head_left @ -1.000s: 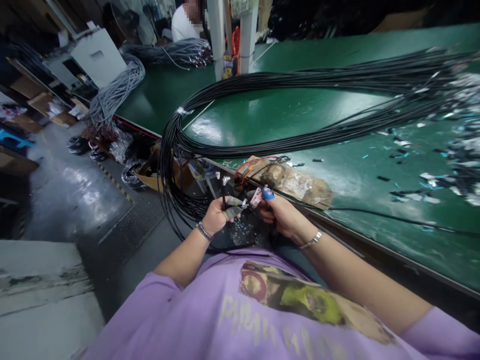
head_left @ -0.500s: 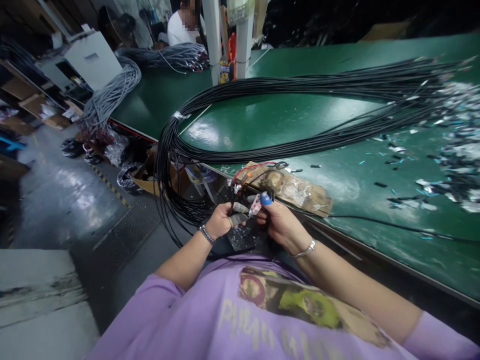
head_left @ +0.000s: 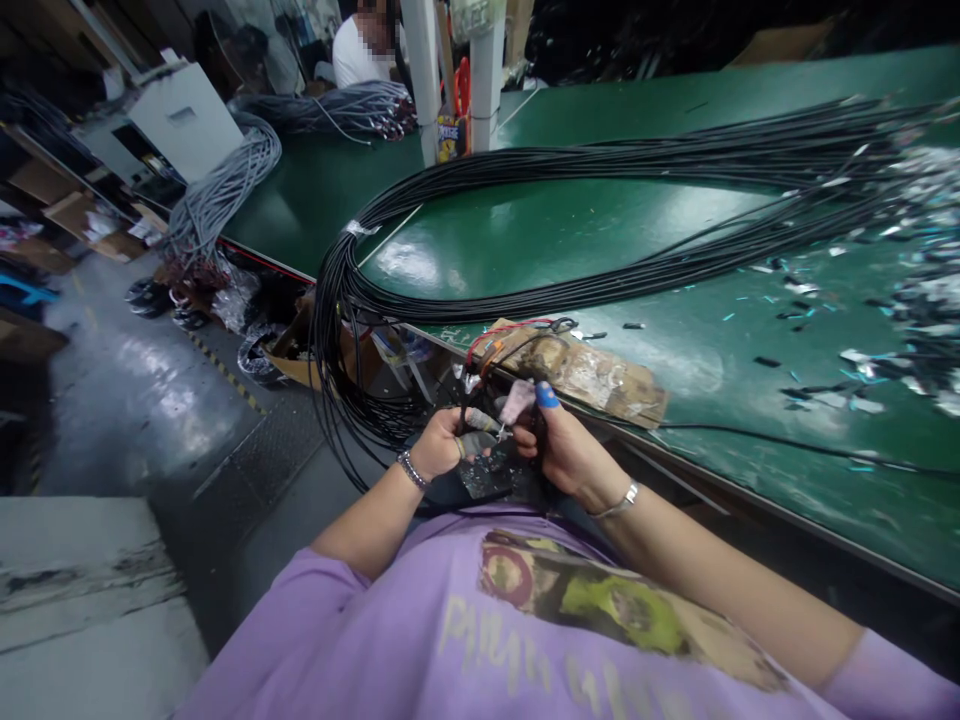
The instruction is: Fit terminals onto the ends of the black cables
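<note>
My left hand, with grey wrapping on its fingers, is closed in a pinch on a thin black cable. Pale, frayed-looking strands stick out at its fingertips towards the other hand. A blue cover wraps the thumb of my right hand, which is closed around something dark, mostly hidden by the fingers. Beside that thumb shows a small pale pink piece, too blurred to name. Both hands are close together just off the table edge, below a worn wooden block with red and orange wires.
A long bundle of black cables loops over the green table and hangs off its near edge. Scraps litter the right side. Grey cables lie at the left. A person in white is behind a post.
My right hand has shifted slightly right, and the pale pink piece beside its thumb has turned and tilted up. The pale strands at my left fingertips now show more clearly.
</note>
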### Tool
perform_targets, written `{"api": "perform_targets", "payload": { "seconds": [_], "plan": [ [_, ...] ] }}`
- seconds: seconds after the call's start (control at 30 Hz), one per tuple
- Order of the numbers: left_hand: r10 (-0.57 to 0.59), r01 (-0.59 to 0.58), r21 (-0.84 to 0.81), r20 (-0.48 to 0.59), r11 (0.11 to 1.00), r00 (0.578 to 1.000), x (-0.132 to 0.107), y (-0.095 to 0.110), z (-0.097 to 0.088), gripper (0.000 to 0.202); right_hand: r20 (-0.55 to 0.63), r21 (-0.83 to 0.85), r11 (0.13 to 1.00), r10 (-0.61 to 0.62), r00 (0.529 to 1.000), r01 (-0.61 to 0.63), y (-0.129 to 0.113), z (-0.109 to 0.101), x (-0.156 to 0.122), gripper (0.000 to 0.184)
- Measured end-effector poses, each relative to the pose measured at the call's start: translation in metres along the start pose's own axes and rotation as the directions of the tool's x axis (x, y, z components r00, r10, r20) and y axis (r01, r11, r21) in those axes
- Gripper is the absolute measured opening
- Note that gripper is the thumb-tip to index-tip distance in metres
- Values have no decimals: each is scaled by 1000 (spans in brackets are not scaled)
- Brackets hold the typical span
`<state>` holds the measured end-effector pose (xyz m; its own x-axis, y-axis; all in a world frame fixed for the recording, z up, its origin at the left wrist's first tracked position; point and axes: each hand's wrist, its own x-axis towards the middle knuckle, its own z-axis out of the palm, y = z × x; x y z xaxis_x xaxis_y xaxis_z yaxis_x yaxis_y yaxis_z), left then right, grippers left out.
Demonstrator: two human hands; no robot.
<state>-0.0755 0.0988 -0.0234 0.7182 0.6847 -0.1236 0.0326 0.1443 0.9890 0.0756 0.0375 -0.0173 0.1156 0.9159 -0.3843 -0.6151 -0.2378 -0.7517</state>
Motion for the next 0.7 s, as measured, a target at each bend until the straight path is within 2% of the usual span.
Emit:
{"api": "perform_targets", "payload": {
  "seconds": [0.17, 0.27, 0.4, 0.53, 0.7],
  "plan": [
    [17, -17, -7, 4, 1000, 1000, -18, 0, 2, 47, 17, -17, 996, 89, 996, -89, 6, -13, -9, 54],
    [14, -14, 14, -10, 1000, 1000, -29, -3, 6, 45, 69, -71, 986, 154, 986, -150, 8, -17, -19, 52],
    [-70, 75, 49, -89, 996, 994, -42, -9, 12, 43, 127, -196, 963, 213, 969, -186, 11, -20, -34, 52],
    [-166, 177, 64, -148, 982, 975, -52, -13, 17, 41, 138, -364, 924, 177, 974, -117, 14, -21, -43, 49],
    [-224, 238, 111, -125, 965, 966, -59, -16, 22, 38, 112, -473, 881, 40, 993, 18, 10, -13, -50, 41]
  ]
}}
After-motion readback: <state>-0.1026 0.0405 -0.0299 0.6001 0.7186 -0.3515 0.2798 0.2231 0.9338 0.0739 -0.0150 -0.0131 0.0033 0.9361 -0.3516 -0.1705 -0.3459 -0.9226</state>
